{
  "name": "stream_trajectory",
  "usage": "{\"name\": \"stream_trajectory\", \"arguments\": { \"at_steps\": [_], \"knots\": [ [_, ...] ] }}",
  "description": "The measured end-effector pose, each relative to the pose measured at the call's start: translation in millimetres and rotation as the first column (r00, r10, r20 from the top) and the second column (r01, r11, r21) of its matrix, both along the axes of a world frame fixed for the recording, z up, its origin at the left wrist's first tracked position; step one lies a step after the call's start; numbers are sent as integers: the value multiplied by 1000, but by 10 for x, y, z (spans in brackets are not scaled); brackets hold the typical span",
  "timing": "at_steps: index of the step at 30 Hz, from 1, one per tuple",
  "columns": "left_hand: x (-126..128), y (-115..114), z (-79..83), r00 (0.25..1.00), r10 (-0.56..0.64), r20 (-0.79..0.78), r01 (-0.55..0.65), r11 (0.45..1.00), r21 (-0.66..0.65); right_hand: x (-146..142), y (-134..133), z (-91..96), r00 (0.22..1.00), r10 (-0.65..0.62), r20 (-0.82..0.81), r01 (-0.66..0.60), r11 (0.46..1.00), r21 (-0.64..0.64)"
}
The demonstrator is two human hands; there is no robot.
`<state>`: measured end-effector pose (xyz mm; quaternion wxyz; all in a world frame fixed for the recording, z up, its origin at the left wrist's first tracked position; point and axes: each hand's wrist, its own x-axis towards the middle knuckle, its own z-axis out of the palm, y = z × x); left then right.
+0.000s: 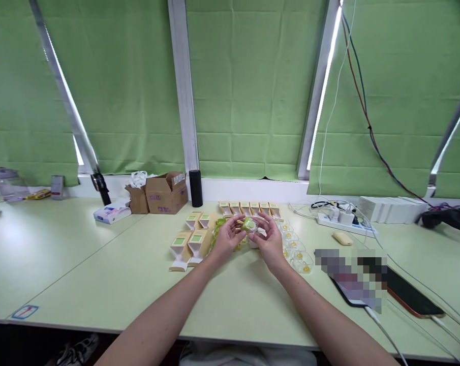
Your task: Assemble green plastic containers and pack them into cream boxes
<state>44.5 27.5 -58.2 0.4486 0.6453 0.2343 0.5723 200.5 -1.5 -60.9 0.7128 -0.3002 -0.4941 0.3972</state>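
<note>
My left hand (227, 239) and my right hand (270, 243) meet over the middle of the table. Between their fingertips they hold a small green-and-clear container (249, 224); its exact kind is too small to make out. Left of my hands stand small kraft boxes (200, 241) with green squares on top and flaps folded out. Small green pieces (221, 222) lie partly hidden behind my left hand. Clear plastic pieces with yellow centres (299, 255) are lined up beside my right hand. Farther back is a row of more small boxes (245, 208).
At the back left are a cardboard box (166, 194), a tissue pack (112, 212) and a black cylinder (195, 188). Two phones (412, 292) on charging cables lie at the right, near a cream-coloured case (342, 238) and a power strip (346, 223).
</note>
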Motion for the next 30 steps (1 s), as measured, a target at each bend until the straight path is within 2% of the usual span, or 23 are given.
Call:
{"name": "stream_trajectory", "arguments": {
  "at_steps": [9, 12, 15, 18, 21, 24, 30],
  "knots": [
    [6, 2, 17, 999, -8, -35, 9, 999, 34, -26, -28, 22, 999, 12, 48, -13, 1000, 20],
    [-4, -2, 30, 994, 59, -95, -52, 996, 72, -23, -54, 44, 999, 30, 36, -31, 999, 22],
    [-26, -19, 59, 962, 176, -207, -152, 980, 129, 5, -68, 62, 998, 32, 53, -35, 998, 52],
    [-50, -59, 108, 904, 284, -320, -226, 952, 206, 62, -42, 63, 995, -70, 64, 66, 995, 71],
    [-63, -121, 161, 851, 339, -402, -232, 928, 291, 120, 5, 59, 975, -215, 59, 212, 976, 51],
    [-62, -191, 198, 755, 380, -534, -200, 909, 365, 151, 31, 65, 955, -292, 49, 290, 956, 37],
    [-38, -263, 194, 536, 386, -750, -48, 902, 430, 139, 20, 85, 947, -318, 51, 317, 948, 23]
  ]
}}
